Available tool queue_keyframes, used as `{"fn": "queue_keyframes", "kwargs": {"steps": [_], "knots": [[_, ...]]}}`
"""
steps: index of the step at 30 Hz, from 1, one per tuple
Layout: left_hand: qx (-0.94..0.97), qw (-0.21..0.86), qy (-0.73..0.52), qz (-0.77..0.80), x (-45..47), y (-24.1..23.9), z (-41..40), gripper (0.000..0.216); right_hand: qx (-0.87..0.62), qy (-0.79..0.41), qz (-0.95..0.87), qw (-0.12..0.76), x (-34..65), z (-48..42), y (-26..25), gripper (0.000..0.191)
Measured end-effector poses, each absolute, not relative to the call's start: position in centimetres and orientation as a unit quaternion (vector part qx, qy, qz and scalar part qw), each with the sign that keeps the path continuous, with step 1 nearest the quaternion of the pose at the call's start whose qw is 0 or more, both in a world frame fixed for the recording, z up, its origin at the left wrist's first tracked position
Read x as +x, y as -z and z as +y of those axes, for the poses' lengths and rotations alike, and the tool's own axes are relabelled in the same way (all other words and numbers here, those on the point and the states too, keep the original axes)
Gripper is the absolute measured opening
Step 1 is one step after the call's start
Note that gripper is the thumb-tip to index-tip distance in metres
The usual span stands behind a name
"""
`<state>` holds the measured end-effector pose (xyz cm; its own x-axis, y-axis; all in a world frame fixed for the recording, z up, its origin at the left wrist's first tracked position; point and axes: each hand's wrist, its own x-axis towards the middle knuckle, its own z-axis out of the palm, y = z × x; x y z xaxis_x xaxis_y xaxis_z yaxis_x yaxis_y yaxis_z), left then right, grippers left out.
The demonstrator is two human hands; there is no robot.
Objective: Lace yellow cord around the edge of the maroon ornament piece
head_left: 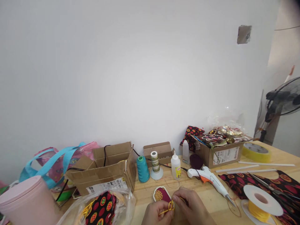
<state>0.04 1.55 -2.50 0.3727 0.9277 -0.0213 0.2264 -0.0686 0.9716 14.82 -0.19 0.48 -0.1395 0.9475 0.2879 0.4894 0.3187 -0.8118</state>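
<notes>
Your left hand (159, 212) is pinching the yellow cord (171, 206), thumb and finger pressed together, and a small loop is sticking up. Your right hand (192, 203) is pinching the cord close by, fingertips together too. The cord is sitting between your hands, above the wooden table (199, 184). The red patch (167, 195) is lying just past them; I can't tell if you're touching it. You seem to be making a knot, so the next move is probably needing a steady loop and a gentle pull.
</notes>
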Motion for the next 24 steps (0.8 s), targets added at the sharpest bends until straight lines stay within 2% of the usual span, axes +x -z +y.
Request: {"fn": "queue_keyframes", "kwargs": {"steps": [11,19,24], "knots": [[0.639,0.496,-0.349,0.474,0.3,3.0,1.8,0.027,-0.520,-0.327,-0.686,0.389,14.4,0.0,0.3,0.026],[0.695,0.417,-0.303,0.501,0.6,2.4,1.3,0.022,-0.515,-0.335,-0.678,0.405,14.3,-0.1,0.6,0.025],[0.732,0.311,-0.259,0.548,-0.1,0.3,0.8,0.018,-0.510,-0.338,-0.680,0.404,14.4,-0.2,-0.1,0.025]]}}
